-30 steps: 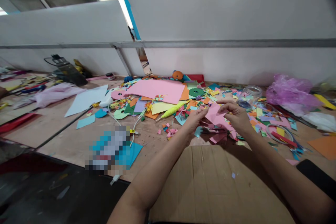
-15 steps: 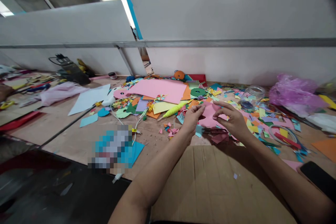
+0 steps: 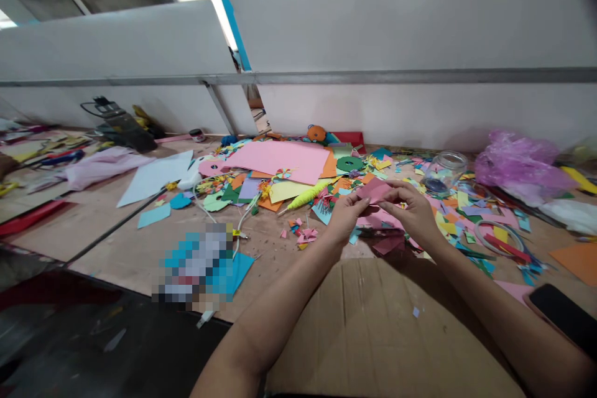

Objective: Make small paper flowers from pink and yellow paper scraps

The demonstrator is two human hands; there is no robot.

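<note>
A small pink paper piece (image 3: 373, 189) is held up above the table between both hands. My left hand (image 3: 344, 216) pinches its left edge with thumb and fingers closed. My right hand (image 3: 415, 212) pinches its right side, fingers curled. The paper looks folded over on itself. Below the hands lie more pink scraps (image 3: 383, 231) and a heap of mixed coloured paper cuttings (image 3: 466, 211).
A brown cardboard sheet (image 3: 387, 329) lies near me. Farther off are a large pink sheet (image 3: 280, 160), a yellow-green tool (image 3: 305, 195), a glass jar (image 3: 443, 171), a purple plastic bag (image 3: 517, 165), a black phone (image 3: 562, 317) and grey partition walls (image 3: 410, 31).
The pink paper went from a flat sheet spread between my hands to a smaller folded piece. Both hands came closer together and rose slightly.
</note>
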